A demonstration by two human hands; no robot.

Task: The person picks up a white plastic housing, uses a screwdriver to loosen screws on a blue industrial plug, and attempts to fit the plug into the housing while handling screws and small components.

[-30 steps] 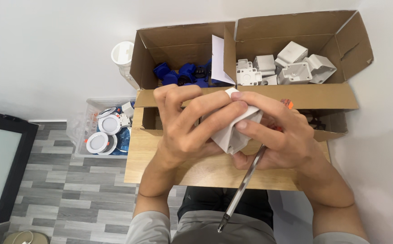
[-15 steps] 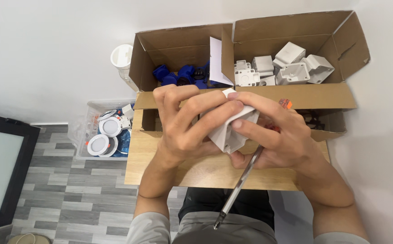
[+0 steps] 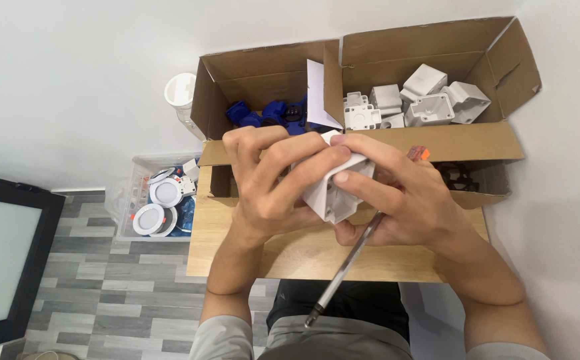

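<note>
Both hands meet over the middle of a small wooden table [image 3: 236, 253], just in front of its far edge. The left hand [image 3: 270, 180] is curled closed over the top and left side of a white plastic box [image 3: 333, 193], fingers draped across it. The right hand [image 3: 403, 200] closes on the box from the right, its fingers laid over the upper face, and it also pins a screwdriver [image 3: 343, 267] against the palm. The box sits tilted, one corner turned down towards the person, its open side facing down and right. The screwdriver's long axis runs diagonally: its orange handle end [image 3: 418, 153] pokes out beyond the right hand towards the far right, while the metal shaft slants down to the near left, with the tip hanging past the table's near edge over the person's lap.

Along the far edge stands an open cardboard box [image 3: 436, 143], split by a cardboard divider [image 3: 332, 80]. The left compartment holds blue plastic parts [image 3: 263, 113]; the right holds a heap of white plastic housings [image 3: 416, 100]. On the floor, left of the table, a clear tub [image 3: 126, 200] holds round white fittings [image 3: 160, 203].
</note>
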